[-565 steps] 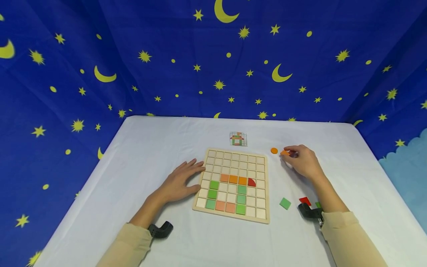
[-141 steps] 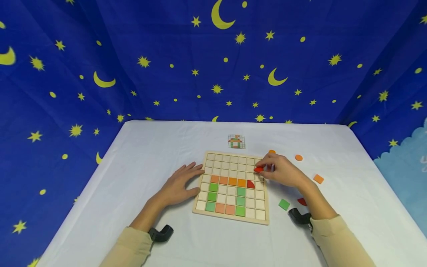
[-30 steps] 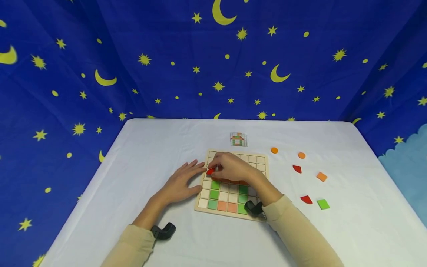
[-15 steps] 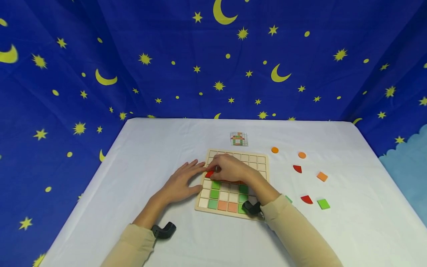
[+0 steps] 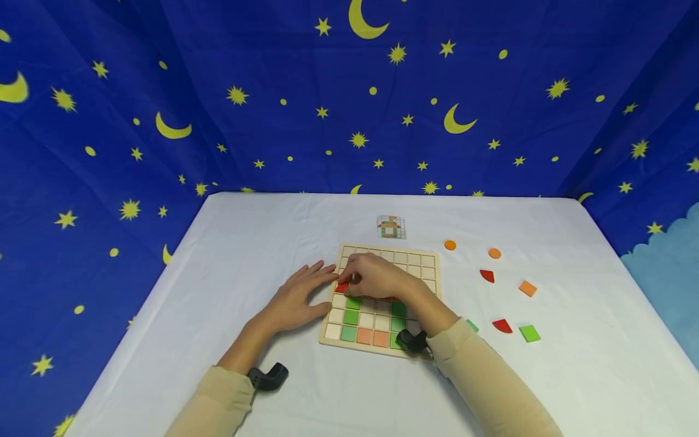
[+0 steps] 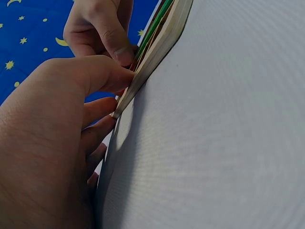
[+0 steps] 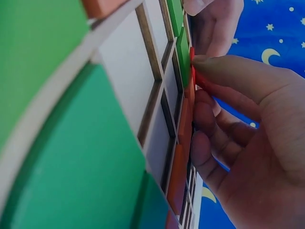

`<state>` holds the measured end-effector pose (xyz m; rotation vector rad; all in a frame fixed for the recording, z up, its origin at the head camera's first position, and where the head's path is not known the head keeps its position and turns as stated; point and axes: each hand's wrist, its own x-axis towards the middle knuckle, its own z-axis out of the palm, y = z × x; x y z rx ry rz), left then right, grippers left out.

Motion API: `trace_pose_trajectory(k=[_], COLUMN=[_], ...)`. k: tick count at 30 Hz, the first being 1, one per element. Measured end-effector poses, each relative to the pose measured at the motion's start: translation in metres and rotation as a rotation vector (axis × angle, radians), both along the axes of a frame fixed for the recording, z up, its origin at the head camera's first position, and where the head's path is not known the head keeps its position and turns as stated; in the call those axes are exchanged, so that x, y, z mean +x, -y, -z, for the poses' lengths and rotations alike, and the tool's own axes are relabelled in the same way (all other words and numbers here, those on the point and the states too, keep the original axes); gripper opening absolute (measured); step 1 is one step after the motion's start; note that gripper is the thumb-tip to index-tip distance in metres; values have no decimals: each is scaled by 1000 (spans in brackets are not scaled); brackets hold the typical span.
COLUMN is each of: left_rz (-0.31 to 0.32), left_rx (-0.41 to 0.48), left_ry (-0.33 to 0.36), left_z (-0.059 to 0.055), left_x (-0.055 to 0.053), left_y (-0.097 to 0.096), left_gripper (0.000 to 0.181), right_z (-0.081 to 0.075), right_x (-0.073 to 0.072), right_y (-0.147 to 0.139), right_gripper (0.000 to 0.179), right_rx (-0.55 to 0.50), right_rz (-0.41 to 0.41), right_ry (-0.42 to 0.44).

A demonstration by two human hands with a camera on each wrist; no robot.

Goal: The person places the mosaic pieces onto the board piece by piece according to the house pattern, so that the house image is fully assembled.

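A wooden grid board (image 5: 417, 267) lies mid-table, its lower rows partly filled with green, orange and peach tiles. My right hand (image 5: 352, 278) reaches across it and pinches a red piece (image 5: 343, 287) between thumb and fingers, low over the board's left column beside the orange row. In the right wrist view the red piece (image 7: 192, 64) sits at my fingertips, edge-on against the board (image 7: 128, 62). My left hand (image 5: 306, 291) lies flat on the table with its thumb and fingers against the board's left edge (image 6: 162, 43).
Loose pieces lie to the right of the board: two orange discs (image 5: 450, 245), a red quarter (image 5: 486, 276), an orange square (image 5: 527, 289), another red quarter (image 5: 502, 326) and a green square (image 5: 530, 333). A small pattern card (image 5: 391, 227) lies behind the board. A starry blue cloth surrounds the table.
My right hand brought a red piece from the right side across to the board's left column and has lowered it slightly in the last second. My left hand has stayed put.
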<state>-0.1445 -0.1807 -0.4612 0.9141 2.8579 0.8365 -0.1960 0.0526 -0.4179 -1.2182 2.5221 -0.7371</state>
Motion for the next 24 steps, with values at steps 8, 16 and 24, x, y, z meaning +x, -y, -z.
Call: trace_pose_trajectory(k=[8, 16, 24], left_rz=[5, 4, 1], left_rx=[1, -4, -5], left_ry=[-7, -16, -6], left_z=[0, -1, -1], left_x=[0, 0, 0], left_y=[-1, -1, -2], left_gripper=[58, 58, 59], right_z=[0, -9, -15], right_x=[1, 5, 5], right_y=[-6, -15, -34], right_gripper=[23, 27, 30], right_rx=[-14, -34, -41], right_rz=[-24, 30, 74], right_ry=[-34, 9, 54])
